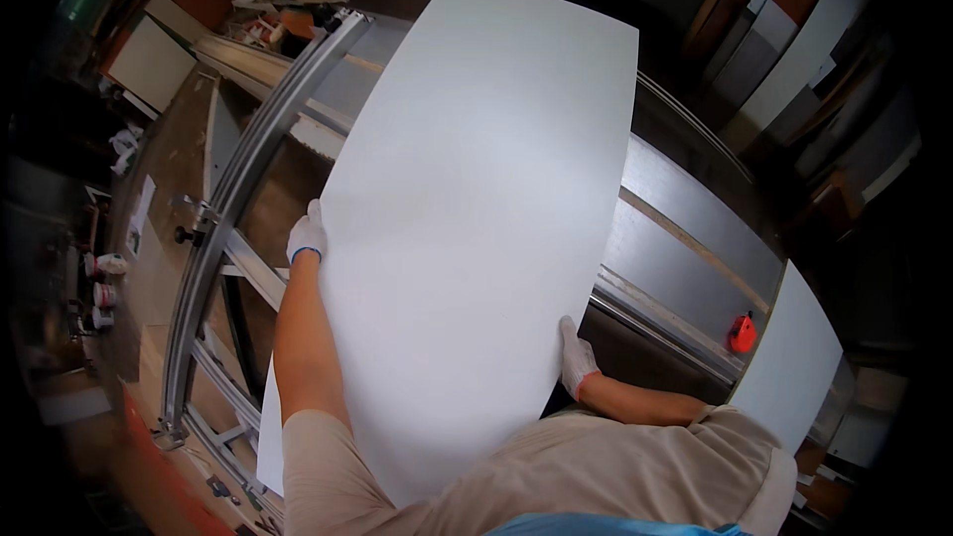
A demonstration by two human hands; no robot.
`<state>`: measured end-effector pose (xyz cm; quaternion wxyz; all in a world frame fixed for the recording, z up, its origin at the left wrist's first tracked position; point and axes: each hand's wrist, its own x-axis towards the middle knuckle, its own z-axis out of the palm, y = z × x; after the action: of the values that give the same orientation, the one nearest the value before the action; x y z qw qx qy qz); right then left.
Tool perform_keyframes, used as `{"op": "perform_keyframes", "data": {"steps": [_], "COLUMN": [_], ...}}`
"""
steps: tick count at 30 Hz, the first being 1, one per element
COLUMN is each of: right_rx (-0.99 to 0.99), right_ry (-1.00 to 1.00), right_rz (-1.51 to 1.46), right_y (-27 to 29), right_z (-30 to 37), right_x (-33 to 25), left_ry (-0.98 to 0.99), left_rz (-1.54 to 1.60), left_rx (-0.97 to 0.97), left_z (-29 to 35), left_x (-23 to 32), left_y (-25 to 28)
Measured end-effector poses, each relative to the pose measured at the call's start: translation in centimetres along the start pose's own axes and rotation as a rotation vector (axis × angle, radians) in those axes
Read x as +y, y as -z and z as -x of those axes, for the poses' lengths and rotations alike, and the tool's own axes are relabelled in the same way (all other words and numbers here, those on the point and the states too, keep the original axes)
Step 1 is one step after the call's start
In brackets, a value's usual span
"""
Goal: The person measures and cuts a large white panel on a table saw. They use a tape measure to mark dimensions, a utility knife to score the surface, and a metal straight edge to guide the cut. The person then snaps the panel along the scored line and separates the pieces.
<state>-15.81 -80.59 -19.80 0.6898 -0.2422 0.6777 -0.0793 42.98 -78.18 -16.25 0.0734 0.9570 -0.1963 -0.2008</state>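
Note:
A large white board fills the middle of the head view, reaching from close to my body to the far side. My left hand, in a white glove with a blue cuff, grips its left edge about halfway along. Lower down on the right edge, my gloved right hand holds the board, its thumb pointing up along the side. Most of the fingers of both hands are hidden by or behind the board. Under and beside the board is a metal machine table with slots running along it.
A curved-looking metal rail with a clamp-like stop runs along the left. On the right, a red tape measure lies by another white panel. Several boards lean at the far right. Paint-like tubs stand far left.

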Motion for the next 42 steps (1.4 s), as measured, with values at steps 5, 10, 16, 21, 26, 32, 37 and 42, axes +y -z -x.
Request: {"op": "perform_keyframes", "data": {"steps": [5,10,16,21,26,32,37,42], "right_rx": [-0.058,-0.073,-0.191,-0.301,-0.274,-0.269,-0.227,-0.287], "right_ry": [-0.098,-0.072,-0.010,-0.287,-0.158,-0.014,0.141,0.308], "right_rz": [0.020,-0.158,-0.004,-0.106,0.146,-0.054,0.061,0.017], "right_y": [0.0,-1.1,-1.6,-2.0,0.3,-0.1,1.7,-0.3], "right_z": [-1.1,-0.1,1.2,2.7,-3.3,-1.9,-6.0,-8.9], "right_x": [-0.7,-0.2,0.2,-1.6,-1.7,-0.8,1.2,-2.3], "left_ry": [-0.009,-0.269,0.279,0.947,1.050,0.988,0.946,0.884], "left_rz": [-0.004,-0.147,-0.021,-0.446,0.231,0.824,1.489,1.380], "left_rx": [0.278,0.553,0.519,0.207,0.293,0.382,0.489,0.435], "left_z": [1.2,15.0,42.7,67.3,75.7,78.4,75.5,69.1], "left_x": [-3.7,-8.4,-25.1,-42.0,-42.0,-44.6,-45.1,-43.3], "left_y": [-4.9,-8.1,-10.5,-19.5,-21.9,-22.9,-23.3,-20.4]}}
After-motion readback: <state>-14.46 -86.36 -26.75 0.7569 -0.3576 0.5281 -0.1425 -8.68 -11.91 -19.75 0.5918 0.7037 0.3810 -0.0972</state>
